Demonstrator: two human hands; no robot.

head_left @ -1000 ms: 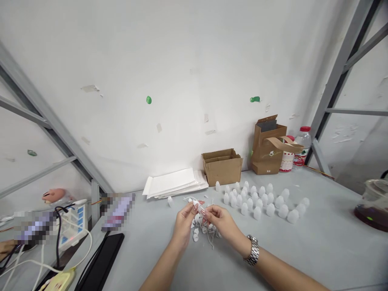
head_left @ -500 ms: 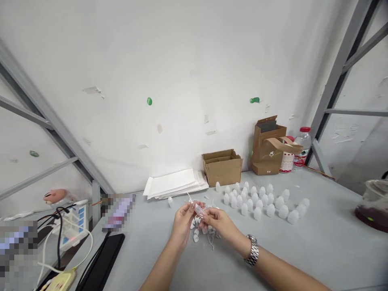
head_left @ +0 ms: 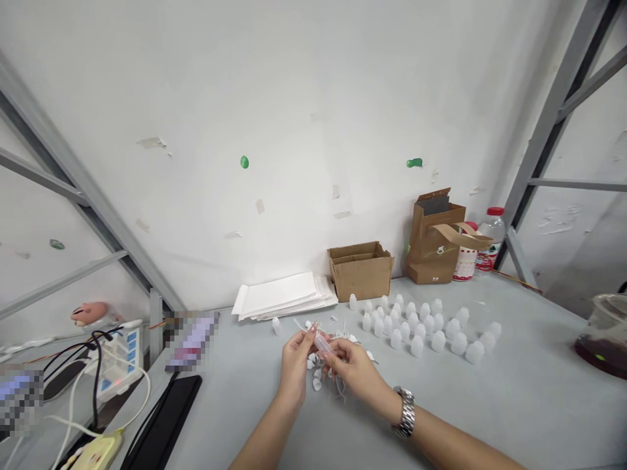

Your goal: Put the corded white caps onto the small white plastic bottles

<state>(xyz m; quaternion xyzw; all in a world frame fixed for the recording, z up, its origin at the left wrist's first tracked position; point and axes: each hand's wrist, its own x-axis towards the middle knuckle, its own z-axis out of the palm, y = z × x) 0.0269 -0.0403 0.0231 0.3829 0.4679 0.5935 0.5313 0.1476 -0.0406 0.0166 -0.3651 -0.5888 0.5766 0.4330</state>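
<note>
Over the table, my left hand (head_left: 294, 358) pinches the upper end of a small translucent plastic tube (head_left: 322, 344), where a thin white strip sticks out. My right hand (head_left: 353, 367) grips the lower end between thumb and fingers. The tube is tilted, and the fingers hide part of it. Beneath and around both hands lies a loose pile of white caps and thin strips (head_left: 317, 380). To the right, several small frosted white bottles (head_left: 417, 346) stand in uneven rows. A single one like them (head_left: 276, 326) stands left of my hands.
White padded envelopes (head_left: 279, 295) lie by the wall beside an open cardboard box (head_left: 361, 277). Farther right are a brown paper bag (head_left: 434, 245), a red-capped bottle (head_left: 491, 241) and a tub of dark liquid (head_left: 605, 343). A power strip (head_left: 120, 362) and black keyboard-like bar (head_left: 164, 424) are left.
The white strip at the tube's upper end has swung over to the left and lower. Both hands stay on the tube, turned slightly. The view has shifted a little.
</note>
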